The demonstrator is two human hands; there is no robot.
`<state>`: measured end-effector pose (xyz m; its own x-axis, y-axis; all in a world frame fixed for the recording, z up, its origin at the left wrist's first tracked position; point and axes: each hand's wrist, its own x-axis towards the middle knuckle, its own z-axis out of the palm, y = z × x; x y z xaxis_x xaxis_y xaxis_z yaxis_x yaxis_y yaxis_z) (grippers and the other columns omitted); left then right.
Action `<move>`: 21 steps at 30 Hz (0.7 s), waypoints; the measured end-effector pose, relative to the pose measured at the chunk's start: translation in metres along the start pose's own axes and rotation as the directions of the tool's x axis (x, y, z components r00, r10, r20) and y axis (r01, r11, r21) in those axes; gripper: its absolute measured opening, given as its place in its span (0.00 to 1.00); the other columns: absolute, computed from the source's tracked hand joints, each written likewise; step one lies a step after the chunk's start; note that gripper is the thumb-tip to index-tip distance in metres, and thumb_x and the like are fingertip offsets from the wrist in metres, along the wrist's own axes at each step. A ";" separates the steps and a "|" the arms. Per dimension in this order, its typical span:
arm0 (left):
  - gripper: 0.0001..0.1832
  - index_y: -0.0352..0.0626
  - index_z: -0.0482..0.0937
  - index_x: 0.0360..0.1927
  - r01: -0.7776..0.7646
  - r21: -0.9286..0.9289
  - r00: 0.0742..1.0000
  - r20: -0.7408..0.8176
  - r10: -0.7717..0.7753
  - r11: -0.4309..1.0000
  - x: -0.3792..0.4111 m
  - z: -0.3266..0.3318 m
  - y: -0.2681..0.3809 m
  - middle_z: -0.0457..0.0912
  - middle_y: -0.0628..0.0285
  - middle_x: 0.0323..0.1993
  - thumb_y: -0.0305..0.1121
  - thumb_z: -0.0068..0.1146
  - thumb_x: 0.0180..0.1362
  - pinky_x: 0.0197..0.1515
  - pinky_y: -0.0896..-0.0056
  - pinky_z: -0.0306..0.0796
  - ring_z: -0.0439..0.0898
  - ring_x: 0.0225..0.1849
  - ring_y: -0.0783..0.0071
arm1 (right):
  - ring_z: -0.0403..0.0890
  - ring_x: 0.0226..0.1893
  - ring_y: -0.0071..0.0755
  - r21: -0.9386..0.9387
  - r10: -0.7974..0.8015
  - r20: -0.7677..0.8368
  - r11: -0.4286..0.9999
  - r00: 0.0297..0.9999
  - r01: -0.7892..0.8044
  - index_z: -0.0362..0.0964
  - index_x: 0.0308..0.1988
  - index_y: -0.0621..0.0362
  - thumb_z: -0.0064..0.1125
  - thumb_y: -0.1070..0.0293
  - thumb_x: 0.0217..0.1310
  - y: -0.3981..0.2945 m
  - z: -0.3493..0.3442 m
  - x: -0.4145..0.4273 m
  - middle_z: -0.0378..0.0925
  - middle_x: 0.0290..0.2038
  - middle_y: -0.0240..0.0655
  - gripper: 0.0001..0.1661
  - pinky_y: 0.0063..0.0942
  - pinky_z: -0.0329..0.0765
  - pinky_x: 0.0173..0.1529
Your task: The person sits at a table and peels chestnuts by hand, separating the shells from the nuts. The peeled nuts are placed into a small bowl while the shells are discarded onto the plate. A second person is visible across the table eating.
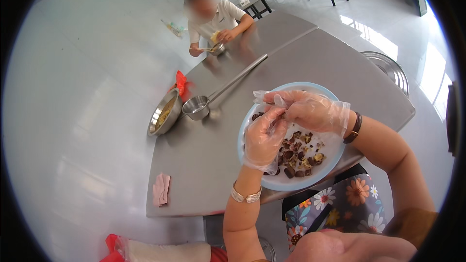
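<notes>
Both of my hands wear clear plastic gloves and meet above a round basin (244, 167) with a light blue rim. My left hand (264, 140) pinches its thumb and fingers towards the right one. My right hand (309, 113) curls inward against those fingertips. Between them is a small brown piece that looks like a chestnut, mostly hidden by the fingers and the glove plastic. Below, broken chestnut shells (291, 153), yellowish crumbs and whole-looking brown chestnuts (289, 172) lie on the basin's white bottom.
The basin rests on a stainless steel table (204, 153). Left of it are a long-handled metal ladle (196, 107), a tilted metal bowl (171, 116) with yellowish food, a red plastic bag (181, 80) and a folded pink cloth (161, 189). Across sits a person (222, 18) with a small bowl (218, 49).
</notes>
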<state>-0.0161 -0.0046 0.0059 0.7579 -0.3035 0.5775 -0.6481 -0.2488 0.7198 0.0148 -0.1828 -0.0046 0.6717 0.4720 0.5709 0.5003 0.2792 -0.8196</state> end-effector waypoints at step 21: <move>0.11 0.32 0.79 0.41 -0.195 0.074 0.948 -0.243 0.208 0.978 0.001 0.002 -0.002 0.83 0.57 0.34 0.21 0.62 0.52 0.42 0.74 0.77 0.83 0.36 0.73 | 0.83 0.30 0.26 -0.290 0.043 -0.346 0.945 0.937 -0.151 0.78 0.39 0.64 0.62 0.69 0.52 -0.037 0.024 -0.005 0.82 0.29 0.39 0.14 0.23 0.78 0.37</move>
<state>-0.0140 -0.0064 0.0042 0.6019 -0.1159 0.7902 -0.7872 -0.2525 0.5626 -0.0199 -0.1757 0.0223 0.8402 0.1649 0.5166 0.5302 -0.0496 -0.8464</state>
